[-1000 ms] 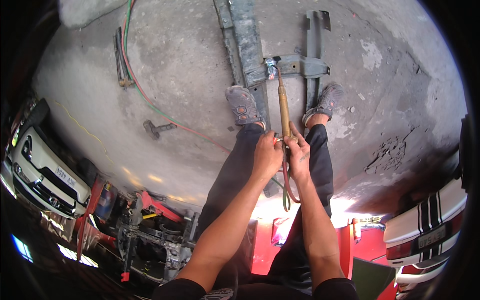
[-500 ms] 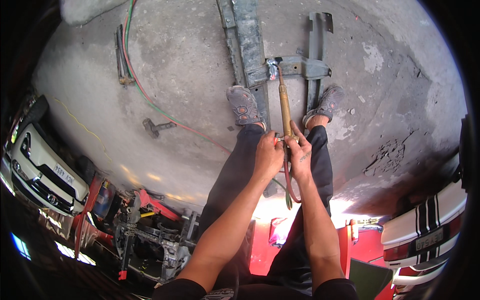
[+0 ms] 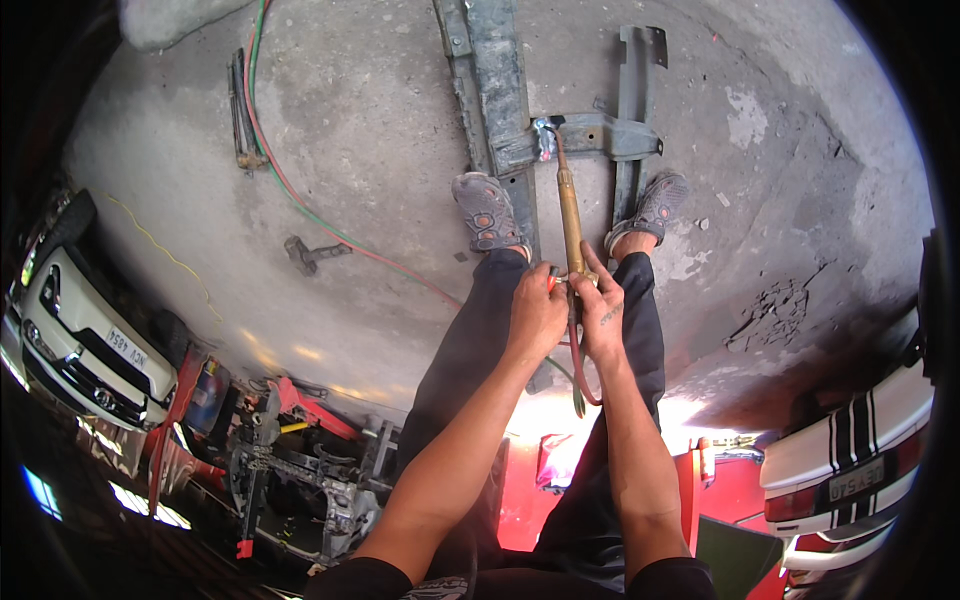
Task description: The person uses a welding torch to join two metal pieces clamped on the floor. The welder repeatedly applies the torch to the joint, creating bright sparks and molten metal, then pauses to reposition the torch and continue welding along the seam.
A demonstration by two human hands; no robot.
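A brass gas torch point(image 3: 570, 215) points away from me, its thin bent tip next to a bright, shiny patch point(image 3: 545, 138) on a grey metal crosspiece point(image 3: 600, 137). My right hand point(image 3: 601, 318) is closed round the torch's rear end, one finger stretched along the barrel. Beside it, my left hand point(image 3: 540, 312) pinches a small red knob point(image 3: 553, 277) at the torch's base. A red hose point(image 3: 577, 355) hangs from the torch below my hands, with a green hose looped beside it. The crosspiece joins a thick grey metal beam point(image 3: 500, 90) on its left.
My shoes stand on either side of the frame's lower end. A hammer point(image 3: 312, 254) and dark metal bars point(image 3: 243, 115) lie on the concrete at the left. Red and green hoses point(image 3: 290, 185) snake across the floor. Cars point(image 3: 95, 335) and metal parts point(image 3: 300, 480) stand around.
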